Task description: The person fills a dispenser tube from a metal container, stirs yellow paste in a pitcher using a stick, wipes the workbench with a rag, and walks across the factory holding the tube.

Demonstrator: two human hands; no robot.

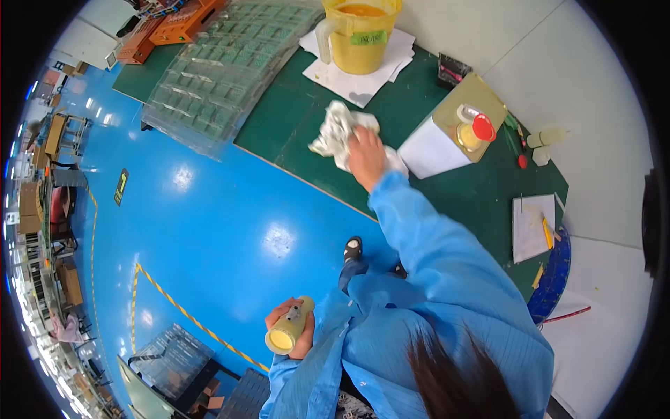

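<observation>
My left hand [299,334] is wrapped round a pale yellow translucent tube [292,322], held low beside my body. Its wide end faces up towards me and shows yellow inside. A small grey-white patch lies on its side. At the green table, my right hand [367,155] grips a crumpled white cloth [336,133], fingertips partly hidden in its folds. Just right of the cloth stands a square metal can [436,143], with a small yellow container with a red rim [477,131] on top.
A yellow jug [359,42] sits on white paper [342,78] at the back. Clear trays with green boards [209,77] lie at the table's left. To the right are a notepad [534,223], another pale tube [548,137] and a blue round object [555,276]. Blue floor [230,202] lies left.
</observation>
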